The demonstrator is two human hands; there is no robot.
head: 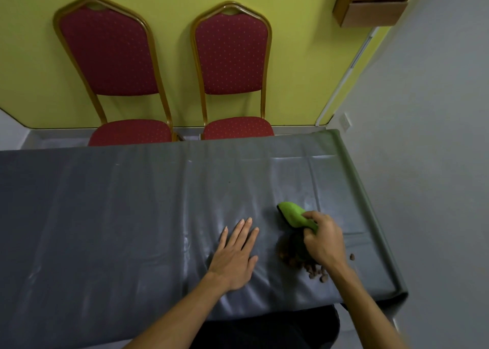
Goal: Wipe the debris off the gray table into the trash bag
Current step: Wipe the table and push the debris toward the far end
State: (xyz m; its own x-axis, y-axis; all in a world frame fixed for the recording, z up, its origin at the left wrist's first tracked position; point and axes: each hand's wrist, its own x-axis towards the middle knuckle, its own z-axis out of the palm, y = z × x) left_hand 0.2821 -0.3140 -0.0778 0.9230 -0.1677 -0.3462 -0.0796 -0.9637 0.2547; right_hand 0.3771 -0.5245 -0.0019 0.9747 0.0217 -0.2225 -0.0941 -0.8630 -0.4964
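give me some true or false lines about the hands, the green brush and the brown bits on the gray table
1. The right hand grips the green plastic brush. True.
2. The left hand holds a cloth. False: it lies flat and open on the gray sheet-covered table.
3. The small brown debris pellets lie close by the right hand. True.
4. Three chairs stand behind the table. False: there are two red padded chairs with gold frames.

no legible text, labels or numbers
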